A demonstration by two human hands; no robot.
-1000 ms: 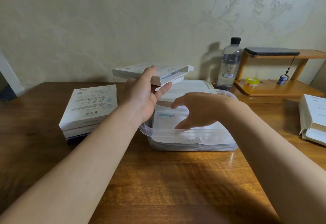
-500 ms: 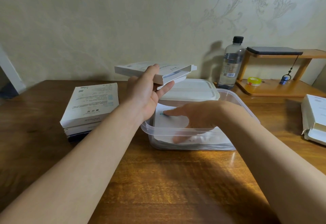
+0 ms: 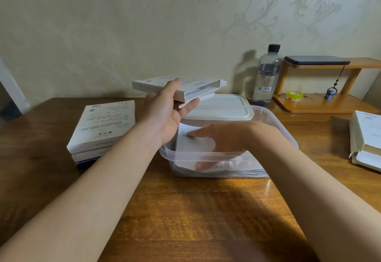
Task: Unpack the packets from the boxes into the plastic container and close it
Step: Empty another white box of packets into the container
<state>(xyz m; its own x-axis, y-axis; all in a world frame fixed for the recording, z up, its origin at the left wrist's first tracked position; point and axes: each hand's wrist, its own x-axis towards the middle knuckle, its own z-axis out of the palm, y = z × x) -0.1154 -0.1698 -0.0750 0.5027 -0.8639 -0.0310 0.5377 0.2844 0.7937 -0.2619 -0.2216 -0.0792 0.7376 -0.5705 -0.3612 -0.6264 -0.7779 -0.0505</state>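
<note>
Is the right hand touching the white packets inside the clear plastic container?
Touching. The head view shows the right hand inside the clear plastic container, its straight fingers lying flat on the top white packet.

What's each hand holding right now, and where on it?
Left hand grips the open box by its near edge, toward the open end. Right hand holds nothing: fingers lie flat on the packets in the container.

The table [image 3: 185, 220] is brown wood. The wall [image 3: 123, 24] is pale cream with curly leaf shapes. The held box [image 3: 156, 85] and the lid [image 3: 222, 107] are white. The plastic container [image 3: 276, 127] is see-through. The packets [image 3: 193, 144] are white with a small blue mark. The bottle cap [image 3: 273, 47] is black. The tape roll [image 3: 295, 96] is yellow.
</note>
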